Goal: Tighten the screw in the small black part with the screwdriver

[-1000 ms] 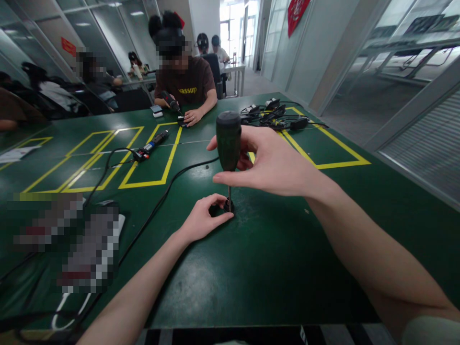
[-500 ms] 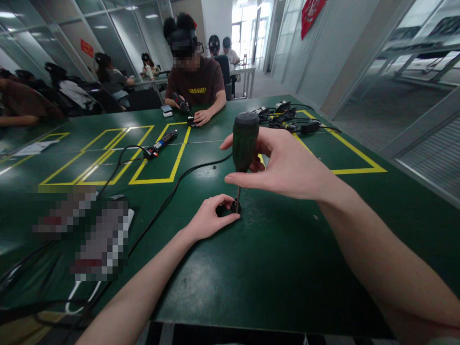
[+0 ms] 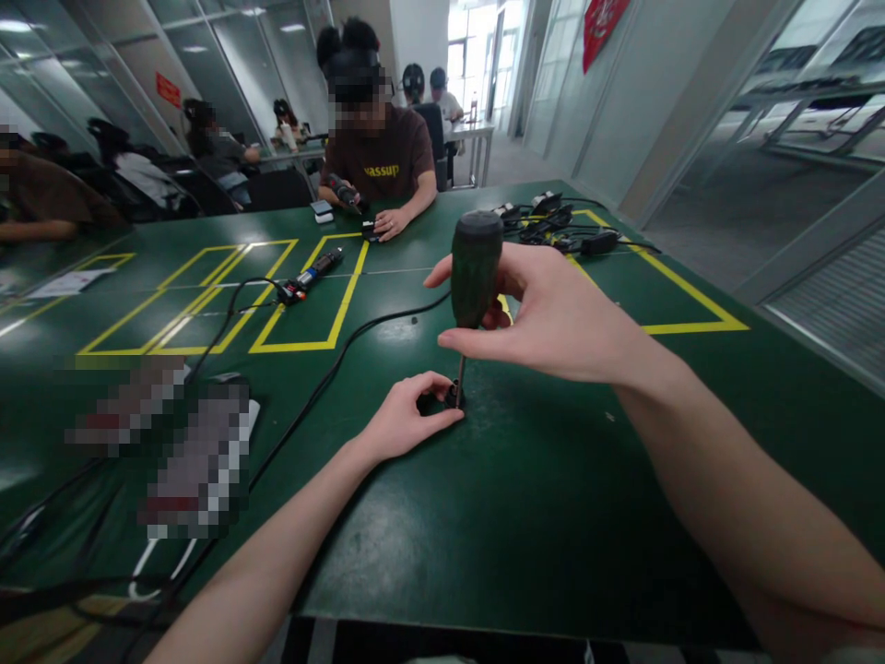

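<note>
Right hand half-curled round screwdriver, likely stiff, best gripped by handle; left hand pinches small black part.

1 head-worn camera looks forward and down over the table. The right hand sits close to it, the left hand a little farther; the window lies far off at the top edge, beyond the table's far end.
</note>
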A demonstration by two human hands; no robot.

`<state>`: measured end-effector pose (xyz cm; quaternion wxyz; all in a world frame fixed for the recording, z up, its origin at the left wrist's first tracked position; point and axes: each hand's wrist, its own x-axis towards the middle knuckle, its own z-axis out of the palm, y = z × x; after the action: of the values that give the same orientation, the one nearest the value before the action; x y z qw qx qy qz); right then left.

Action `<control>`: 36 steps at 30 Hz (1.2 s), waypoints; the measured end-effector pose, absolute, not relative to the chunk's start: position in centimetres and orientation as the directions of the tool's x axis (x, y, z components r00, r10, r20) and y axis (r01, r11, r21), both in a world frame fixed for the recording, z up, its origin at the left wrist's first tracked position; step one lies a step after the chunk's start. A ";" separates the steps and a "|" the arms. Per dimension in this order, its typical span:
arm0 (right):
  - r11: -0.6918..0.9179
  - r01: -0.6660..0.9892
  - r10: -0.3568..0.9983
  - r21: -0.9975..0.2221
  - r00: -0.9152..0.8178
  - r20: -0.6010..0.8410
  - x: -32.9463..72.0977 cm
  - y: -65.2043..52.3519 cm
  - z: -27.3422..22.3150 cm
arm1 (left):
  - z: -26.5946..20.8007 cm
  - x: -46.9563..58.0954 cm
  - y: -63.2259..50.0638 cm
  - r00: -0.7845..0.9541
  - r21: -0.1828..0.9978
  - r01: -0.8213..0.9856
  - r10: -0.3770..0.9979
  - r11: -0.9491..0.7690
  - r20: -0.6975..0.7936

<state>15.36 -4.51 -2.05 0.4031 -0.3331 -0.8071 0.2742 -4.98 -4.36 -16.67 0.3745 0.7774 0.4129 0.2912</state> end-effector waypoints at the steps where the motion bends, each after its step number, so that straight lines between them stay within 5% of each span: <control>1: 0.624 0.321 0.761 -0.712 -0.454 0.463 15.3 -4.5 -2.1 | -16.6 -5.0 -4.4 0.490 0.826 0.420 0.860 -0.376 0.142; 36: 0.602 0.332 0.777 -0.727 -0.455 0.435 15.2 -4.9 -1.8 | -16.6 -4.9 -4.5 0.491 0.830 0.410 0.858 -0.378 0.148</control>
<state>15.19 -4.86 -1.78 0.3922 -0.3445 -0.8044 0.2837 -4.89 -4.52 -16.60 0.3792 0.7758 0.4087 0.2955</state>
